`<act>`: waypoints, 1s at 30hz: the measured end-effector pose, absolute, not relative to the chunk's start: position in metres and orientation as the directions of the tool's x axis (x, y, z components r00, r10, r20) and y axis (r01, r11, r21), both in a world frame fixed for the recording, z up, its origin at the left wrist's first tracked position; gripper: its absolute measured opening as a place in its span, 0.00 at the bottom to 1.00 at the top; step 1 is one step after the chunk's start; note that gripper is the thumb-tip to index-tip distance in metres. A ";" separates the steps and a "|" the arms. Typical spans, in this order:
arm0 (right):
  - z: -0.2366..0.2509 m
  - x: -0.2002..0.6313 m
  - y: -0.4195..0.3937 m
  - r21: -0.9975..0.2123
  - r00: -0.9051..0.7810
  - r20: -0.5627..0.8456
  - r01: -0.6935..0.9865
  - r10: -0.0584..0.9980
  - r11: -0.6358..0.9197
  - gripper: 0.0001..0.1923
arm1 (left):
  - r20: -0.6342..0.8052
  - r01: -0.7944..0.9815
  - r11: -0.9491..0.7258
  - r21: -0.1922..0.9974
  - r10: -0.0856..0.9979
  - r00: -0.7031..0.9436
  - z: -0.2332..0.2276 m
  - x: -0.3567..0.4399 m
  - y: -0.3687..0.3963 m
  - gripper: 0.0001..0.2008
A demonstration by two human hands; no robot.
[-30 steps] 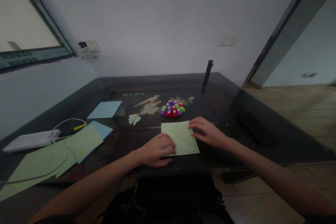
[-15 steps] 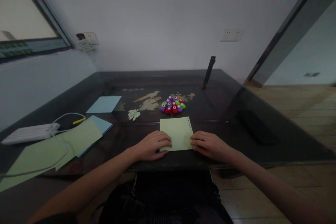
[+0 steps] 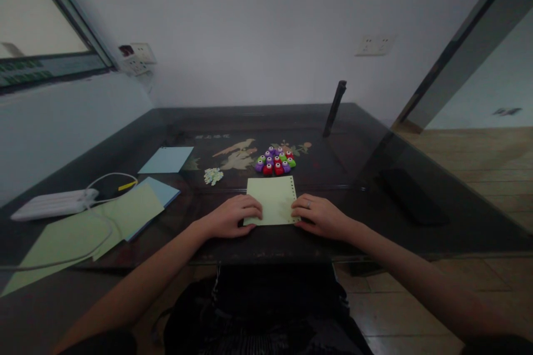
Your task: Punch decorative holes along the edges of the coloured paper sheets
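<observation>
A pale green paper sheet [image 3: 271, 198] with a row of punched holes along its right edge lies flat near the front of the dark glass-topped table [image 3: 366, 150]. My left hand [image 3: 228, 216] rests on its near left corner, fingers pressing the paper. My right hand [image 3: 320, 215], with a ring on one finger, touches its near right corner. Just beyond the sheet sits a cluster of several small red, purple and green craft punches [image 3: 275, 160]. A little heap of pale cut-out paper bits [image 3: 212, 176] lies to their left.
Left of me lie larger green sheets [image 3: 83, 233] over blue sheets [image 3: 160, 188], another blue sheet [image 3: 166, 159], and a white power bank [image 3: 54, 203] with a white cable. A dark upright rod [image 3: 335, 108] stands at the back. A dark flat object [image 3: 410, 194] lies right.
My right hand slid from the sheet's far right edge down to its near right corner. The paper now lies squarer to me. My left hand stayed on the near left corner.
</observation>
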State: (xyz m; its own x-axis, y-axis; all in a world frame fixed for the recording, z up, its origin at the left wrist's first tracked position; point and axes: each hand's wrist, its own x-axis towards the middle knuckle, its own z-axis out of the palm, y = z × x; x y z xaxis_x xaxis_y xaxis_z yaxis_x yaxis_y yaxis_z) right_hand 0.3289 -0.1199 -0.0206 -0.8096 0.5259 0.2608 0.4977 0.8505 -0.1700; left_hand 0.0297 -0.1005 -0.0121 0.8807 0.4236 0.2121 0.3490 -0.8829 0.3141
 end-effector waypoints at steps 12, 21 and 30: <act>-0.010 0.331 -0.116 -0.067 -0.866 0.276 0.416 0.417 0.907 0.13 | 0.275 0.288 -0.933 0.216 0.341 0.899 -0.002 0.037 -0.107 0.11; -0.020 0.297 -0.123 0.111 -0.964 0.255 -0.051 -0.078 0.992 0.16 | 0.237 -0.137 -0.986 0.096 -0.111 0.965 -0.034 0.095 -0.129 0.10; -0.044 0.290 -0.127 -0.014 -0.956 0.291 -0.039 -0.034 0.999 0.12 | 0.294 -0.130 -0.980 0.153 -0.080 0.953 -0.045 0.099 -0.130 0.11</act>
